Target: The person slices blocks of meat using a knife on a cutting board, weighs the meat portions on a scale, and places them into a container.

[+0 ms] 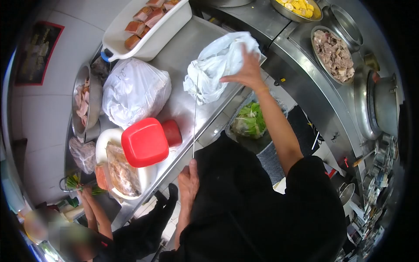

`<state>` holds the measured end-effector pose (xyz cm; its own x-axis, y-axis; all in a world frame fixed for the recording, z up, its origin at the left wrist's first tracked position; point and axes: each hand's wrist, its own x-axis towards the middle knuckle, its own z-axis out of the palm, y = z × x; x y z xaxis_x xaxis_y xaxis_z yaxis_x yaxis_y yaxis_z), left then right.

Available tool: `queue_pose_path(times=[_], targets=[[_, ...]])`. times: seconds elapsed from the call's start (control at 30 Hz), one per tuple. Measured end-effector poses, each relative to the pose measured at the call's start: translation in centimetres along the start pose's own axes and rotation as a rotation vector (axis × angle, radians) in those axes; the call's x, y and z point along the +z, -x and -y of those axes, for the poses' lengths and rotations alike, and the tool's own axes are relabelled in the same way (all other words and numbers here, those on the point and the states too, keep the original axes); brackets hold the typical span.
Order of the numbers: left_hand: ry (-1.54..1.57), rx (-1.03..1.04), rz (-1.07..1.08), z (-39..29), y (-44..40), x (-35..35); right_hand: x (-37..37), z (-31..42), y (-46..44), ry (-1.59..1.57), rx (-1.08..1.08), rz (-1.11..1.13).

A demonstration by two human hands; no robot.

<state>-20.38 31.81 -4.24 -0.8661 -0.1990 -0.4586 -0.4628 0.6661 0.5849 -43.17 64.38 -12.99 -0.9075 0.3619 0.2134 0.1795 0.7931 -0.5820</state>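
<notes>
Desk (180, 102) of shiny steel, running slantwise beneath the rest. On its far side, white tub (174, 28), deep-sided, holding meat blocks (135, 27). Next to that, full white bag (137, 89), bulging, marked with dark scrawl. Across a strip of steel, by the near edge of the desk, crumpled bag (211, 74): just left of the right hand (249, 73) and ahead of the left hand (188, 181), the right clearly nearer, long axis roughly along that edge; pale bluish white, thin, slack, deeply creased, contents impossible to make out. Further along, white dish (101, 148), and overlapping it in the view, red container (144, 142), glossy, square with rounded corners. Then right hand, fingers spread, thumb well apart from the others, over the right end of the bag; blurred, so cannot tell how firm any contact. Left hand, fingers clamped round the near end of a long thin metal tool (195, 122), probably a knife seen edge-on, pointing toward the bag; touching or not, impossible to say.
</notes>
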Motion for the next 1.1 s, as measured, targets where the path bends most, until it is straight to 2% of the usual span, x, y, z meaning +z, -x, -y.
queue_pose_path(times=[0.1,0.2,0.3,0.33,0.4,0.43,0.47,0.5,0.53,0.57,0.6,0.7,0.73,0.77,0.83,0.9,0.93,0.97,1.0,1.1], targets=[[0.045,-0.041,-0.017,0.0,0.3,0.2,1.7,4.3,0.0,0.236,-0.055,0.313],[0.055,-0.057,-0.029,0.3,0.6,0.2,4.9,3.3,0.2,0.045,-0.195,0.433],[0.124,-0.03,-0.03,0.1,1.4,-0.2,6.6,0.6,0.8,-0.202,-0.161,0.198],[0.21,-0.057,-0.021,0.6,1.6,-0.2,5.6,-1.1,1.2,-0.179,-0.234,0.05],[0.263,-0.131,0.022,-1.0,2.6,-1.4,-1.6,-2.2,3.0,-0.215,-0.108,0.049],[0.268,-0.195,0.054,-1.3,2.8,-2.0,-2.8,-5.1,4.2,-0.131,-0.178,-0.087],[0.259,-0.139,0.026,-1.2,3.0,-2.1,-5.3,-7.4,5.5,-0.044,-0.169,-0.089],[0.229,-0.107,0.027,-1.7,3.2,-2.7,-8.1,-8.8,7.1,0.097,-0.162,-0.05],[0.214,-0.093,0.03,-2.1,3.4,-3.2,-10.6,-9.4,8.5,0.18,0.042,0.124],[0.2,-0.077,0.03,-2.6,3.4,-3.5,-11.4,-12.2,10.4,0.28,0.042,0.145],[0.217,-0.055,0.05,-3.1,3.4,-3.5,-12.3,-12.8,11.9,0.381,0.13,0.208],[0.243,-0.022,0.054,-3.5,3.0,-3.9,-9.6,-18.7,15.6,0.405,0.207,0.267],[0.251,-0.059,0.094,-3.9,2.8,-4.1,-7.7,-21.3,16.3,0.383,0.229,0.342],[0.214,0.052,0.041,-4.1,2.6,-4.2,-5.8,-23.6,16.8,0.367,0.247,0.421],[0.208,-0.017,0.11,-5.0,2.7,-5.2,-2.7,-26.4,17.4,0.288,0.237,0.562],[0.165,0.042,0.096,-4.6,3.1,-5.9,-1.0,-23.8,16.8,0.382,0.312,0.605],[0.183,0.046,0.087,-4.3,3.5,-6.2,-1.4,-21.0,15.9,0.325,0.29,0.592],[0.199,0.043,0.062,-3.9,4.0,-6.6,-0.7,-21.0,15.3,0.233,0.133,0.422],[0.214,0.045,0.037,-3.4,4.6,-7.0,-0.5,-18.5,14.1,0.126,0.09,0.287],[0.307,0.003,-0.077,-1.6,6.6,-8.7,-2.5,-4.6,11.5,-0.182,-0.128,-0.031]])
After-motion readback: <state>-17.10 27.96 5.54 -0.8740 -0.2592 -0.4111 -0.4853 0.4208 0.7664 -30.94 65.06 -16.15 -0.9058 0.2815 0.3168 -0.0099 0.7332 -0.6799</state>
